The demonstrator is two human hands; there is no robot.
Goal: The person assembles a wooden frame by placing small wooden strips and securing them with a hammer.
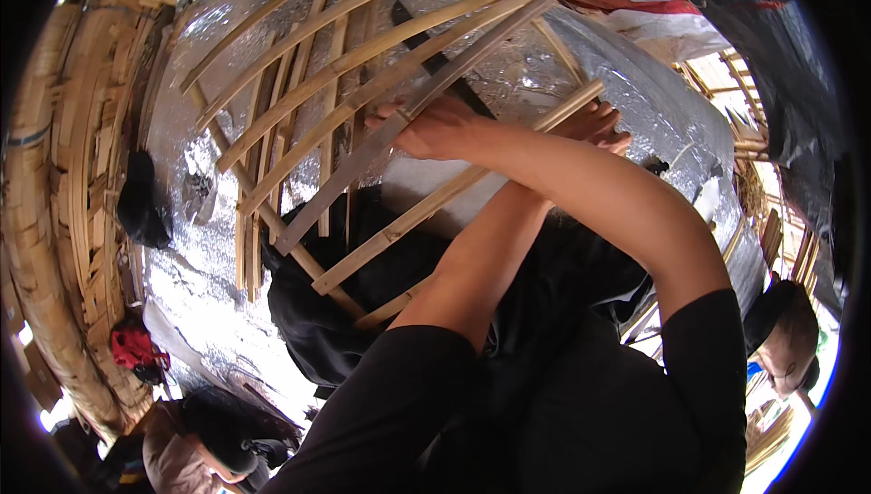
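A lattice of split bamboo slats [313, 84] spreads in front of me over a silvery sheet. My forearms cross, the right one over the left. My right hand [440, 128] is closed with its fingers round a darker, greyish-brown bamboo slat [340, 181] running diagonally across the frame. My left hand [601, 125] reaches out to the right, fingers curled at the end of a pale bamboo slat [399, 228]; part of that hand is hidden by the slat and my right forearm. A long dark flat strip [437, 57] lies beneath the slats, its kind unclear.
Thick bamboo poles [45, 204] line the left side. Silvery sheeting [186, 222] covers the surface, with a black object [143, 199] and a red item [136, 347] nearby. Other people sit at lower left [195, 444] and right [787, 335]. White sacking [626, 36] lies at the back right.
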